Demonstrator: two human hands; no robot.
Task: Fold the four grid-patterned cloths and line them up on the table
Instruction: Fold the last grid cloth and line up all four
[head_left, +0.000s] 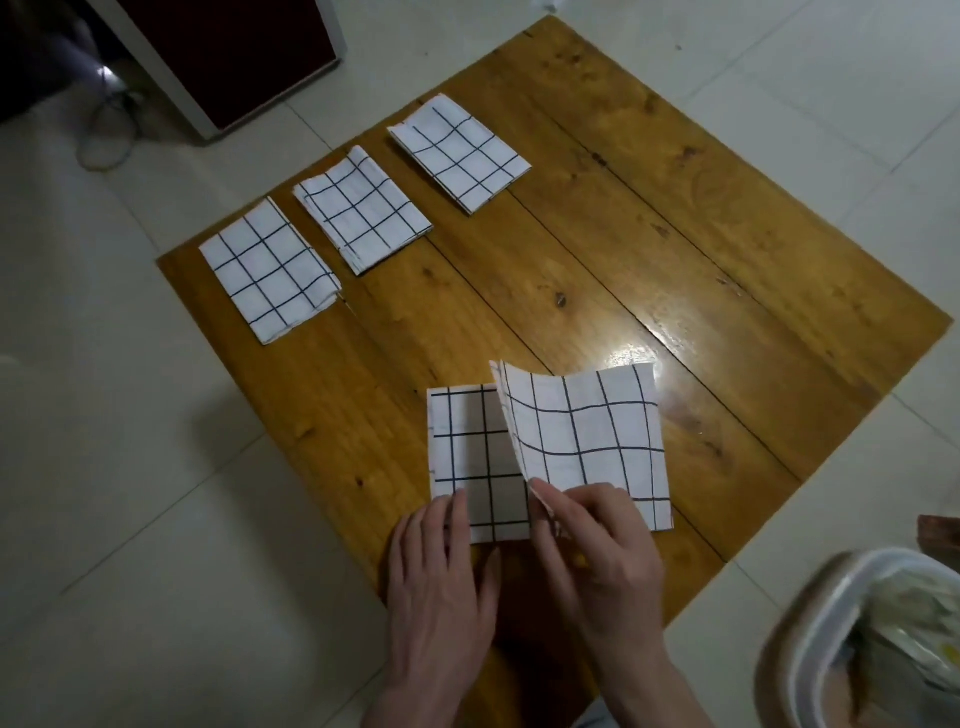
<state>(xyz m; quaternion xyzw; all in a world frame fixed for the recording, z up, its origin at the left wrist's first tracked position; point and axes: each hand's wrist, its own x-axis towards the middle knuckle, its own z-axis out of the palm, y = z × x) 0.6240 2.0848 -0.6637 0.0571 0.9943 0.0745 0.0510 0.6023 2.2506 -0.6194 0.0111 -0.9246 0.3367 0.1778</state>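
Left hand (441, 566): flat, fingers straight, pressing down on near-left corner of the fourth cloth (550, 457); nothing gripped.
Right hand (587, 540): fingers and thumb pinching the near edge of the raised flap, at mid-width of the cloth.
Fourth cloth: near edge of the table (623, 234), directly ahead of both hands; left part lying flat, right part lifted and bowed, mid-fold toward the left.
Step in hand: likely the last halving fold before placement.
Folded cloths: three done, set in a slanted row along the far-left side; nearest cloth (270, 270), middle cloth (363, 210), farthest cloth (460, 153); apart from one another, none touching.
Risk, skew: only one point pinched, far corner of flap free and sagging; may land off the edges beneath, giving a crooked rectangle unlike the other three.
Risk, slip: glossy tabletop; if the pressing palm eases, lower layer may slide with the flap.
Risk, row: open spot beyond the farthest cloth; careless carrying could unfold the stack or nudge neighbours out of line.
Elsewhere: plastic container (883, 639) at lower right, blurred; tiled floor (104, 467) around.
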